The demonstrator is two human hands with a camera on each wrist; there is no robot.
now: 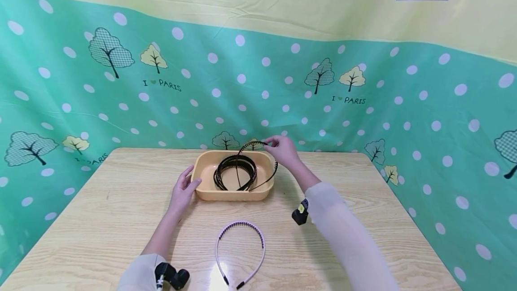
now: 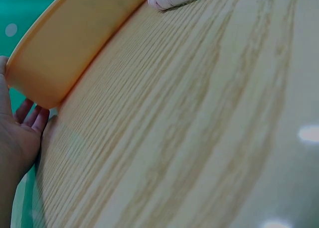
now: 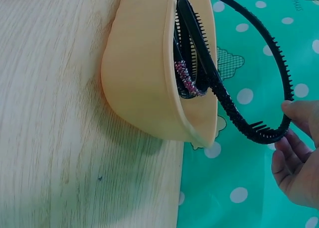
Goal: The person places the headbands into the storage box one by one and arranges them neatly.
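Note:
A peach plastic tray (image 1: 232, 196) stands at the far side of the table, with several black toothed headbands (image 1: 218, 175) stacked inside. My left hand (image 1: 182, 192) grips the tray's left end, thumb at the rim and fingers outside the wall. Between thumb and fingers, my right hand (image 1: 283, 151) pinches a black headband (image 1: 252, 142) above the tray's right end. This headband (image 3: 271, 41) looks glittery along part of its band in the right wrist view, and overlaps the stack. Pink-red sparkles (image 3: 187, 78) cover part of one headband inside.
A pale lilac headband (image 1: 241, 223) with dark teeth and black tips lies on the wooden table (image 1: 101, 219), between my forearms and nearer me. Behind the table hangs a green and yellow printed curtain (image 1: 242, 80), which also runs along both sides.

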